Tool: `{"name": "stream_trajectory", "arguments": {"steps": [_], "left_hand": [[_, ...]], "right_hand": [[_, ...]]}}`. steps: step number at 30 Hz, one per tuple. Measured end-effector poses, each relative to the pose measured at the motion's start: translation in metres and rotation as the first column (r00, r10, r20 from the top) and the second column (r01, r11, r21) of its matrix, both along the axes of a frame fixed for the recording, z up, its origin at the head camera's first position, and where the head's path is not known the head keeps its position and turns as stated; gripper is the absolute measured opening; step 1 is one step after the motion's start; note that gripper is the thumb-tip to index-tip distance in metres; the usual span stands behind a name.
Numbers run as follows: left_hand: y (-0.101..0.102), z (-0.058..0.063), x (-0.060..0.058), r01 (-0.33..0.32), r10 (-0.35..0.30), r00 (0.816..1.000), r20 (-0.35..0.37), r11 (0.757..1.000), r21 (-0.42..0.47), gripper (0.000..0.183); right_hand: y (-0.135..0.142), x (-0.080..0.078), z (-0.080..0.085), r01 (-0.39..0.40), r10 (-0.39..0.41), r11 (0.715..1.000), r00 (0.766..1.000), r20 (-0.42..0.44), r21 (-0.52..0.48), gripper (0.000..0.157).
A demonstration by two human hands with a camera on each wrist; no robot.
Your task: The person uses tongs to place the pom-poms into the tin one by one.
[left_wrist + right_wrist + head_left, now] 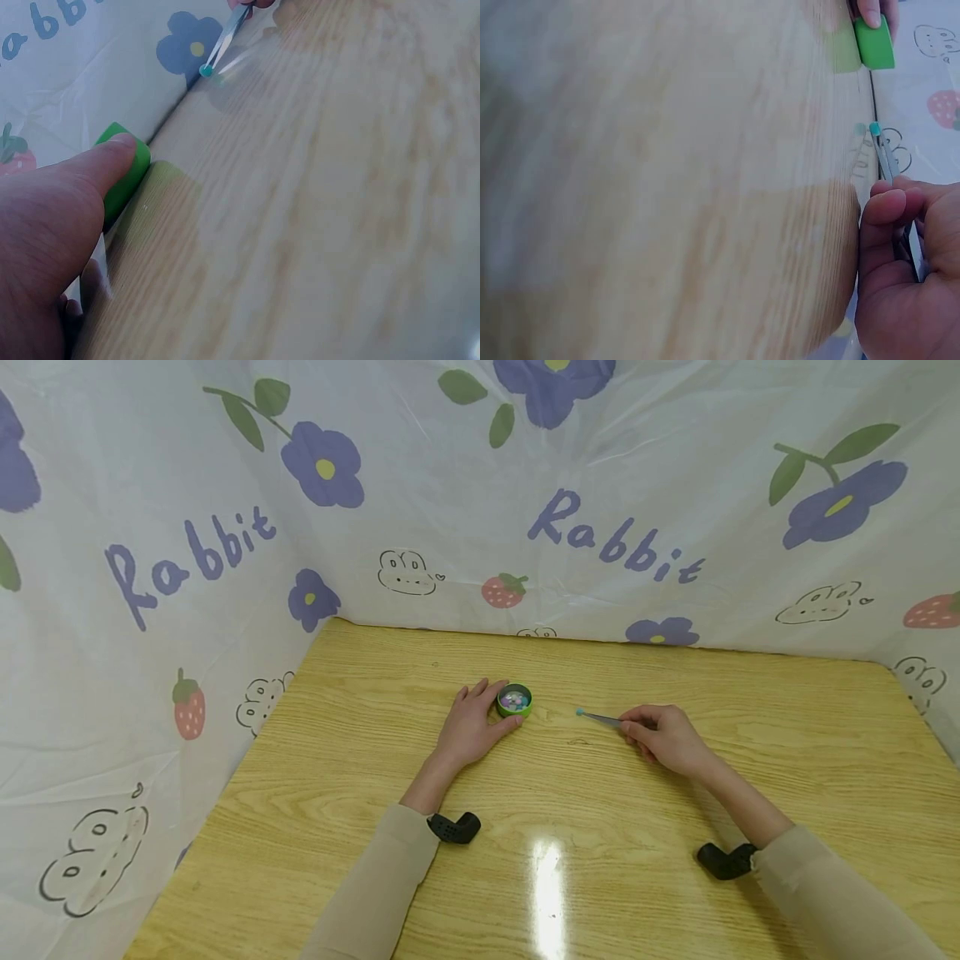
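Note:
A small round green container (514, 710) stands on the table, with several pink, blue and white beads (515, 700) inside. My left hand (472, 725) holds it from the left, thumb at its near side and a finger at its far side. To the right, my right hand (666, 739) pinches a pair of metal tweezers (602, 720) that points left toward the container. A tiny teal bead (875, 128) sits between the tweezer tips, close to the tabletop. In the left wrist view the thumb presses against the green wall (129, 176) of the container.
The wood-grain table (360, 727) ends at the back and left against a white hanging cloth (450, 502) printed with flowers and rabbits. A black wrist device (453, 828) is on the left wrist, and another black device (727, 861) is on the right.

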State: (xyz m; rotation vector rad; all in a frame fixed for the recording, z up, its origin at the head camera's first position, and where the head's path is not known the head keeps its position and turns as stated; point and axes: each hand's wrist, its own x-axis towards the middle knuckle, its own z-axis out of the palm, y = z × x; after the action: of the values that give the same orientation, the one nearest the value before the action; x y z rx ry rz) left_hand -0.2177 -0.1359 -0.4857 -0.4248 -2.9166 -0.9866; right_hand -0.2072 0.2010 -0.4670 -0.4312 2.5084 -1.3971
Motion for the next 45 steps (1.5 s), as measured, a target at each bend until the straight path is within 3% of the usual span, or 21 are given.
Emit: {"name": "stream_trajectory", "arguments": {"steps": [15, 29, 45], "left_hand": [[-0.001, 0.000, 0.000, 0.015, -0.015, 1.000, -0.005, 1.000, -0.002, 0.070], [0.001, 0.002, 0.001, 0.011, -0.011, 1.000, -0.006, 1.000, 0.007, 0.070], [0.000, 0.002, 0.002, 0.010, -0.010, 1.000, -0.004, 1.000, 0.003, 0.070]], "right_hand": [[-0.004, -0.004, 0.003, 0.000, 0.001, 1.000, 0.998, -0.056, 0.010, 0.026], [-0.025, -0.012, 0.013, 0.013, -0.014, 1.000, 0.999, -0.040, -0.024, 0.025], [-0.055, -0.017, 0.015, 0.000, -0.008, 0.997, 0.994, -0.109, -0.076, 0.022]]}}
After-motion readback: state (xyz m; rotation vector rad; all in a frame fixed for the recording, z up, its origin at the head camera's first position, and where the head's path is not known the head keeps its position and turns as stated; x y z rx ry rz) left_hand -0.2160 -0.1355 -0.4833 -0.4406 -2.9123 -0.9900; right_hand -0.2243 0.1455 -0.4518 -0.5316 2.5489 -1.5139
